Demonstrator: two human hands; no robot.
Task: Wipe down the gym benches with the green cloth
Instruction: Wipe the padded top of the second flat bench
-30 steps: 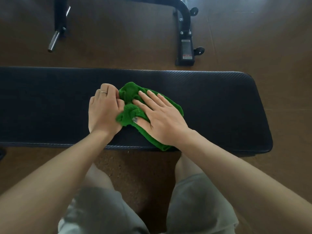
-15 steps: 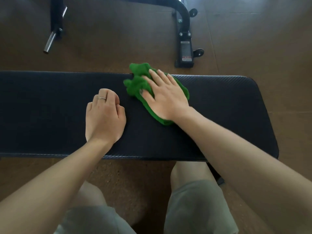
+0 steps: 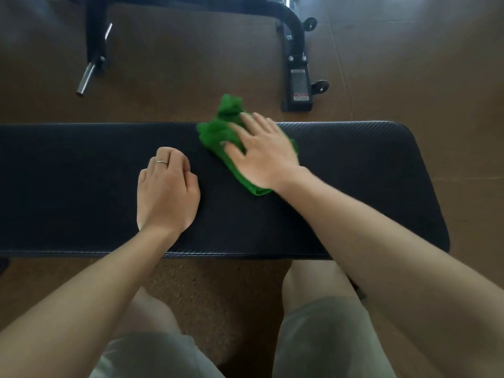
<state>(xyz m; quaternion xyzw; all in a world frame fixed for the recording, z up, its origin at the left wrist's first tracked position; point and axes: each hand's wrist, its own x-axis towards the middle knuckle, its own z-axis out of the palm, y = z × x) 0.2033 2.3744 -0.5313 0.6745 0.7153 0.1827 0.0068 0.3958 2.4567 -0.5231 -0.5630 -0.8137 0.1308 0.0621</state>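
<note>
Pushed farther from the person since the earlier frames, the green cloth point(image 3: 218, 132) is now being bunched over the far edge of the bench point(image 3: 354, 186). It is being pressed flat by the right hand point(image 3: 261, 154), fingers straight and spread. Soft and light, it is probably best pinned under the palm. The left hand point(image 3: 166, 195) is being rested, curled and empty, on the pad.
</note>
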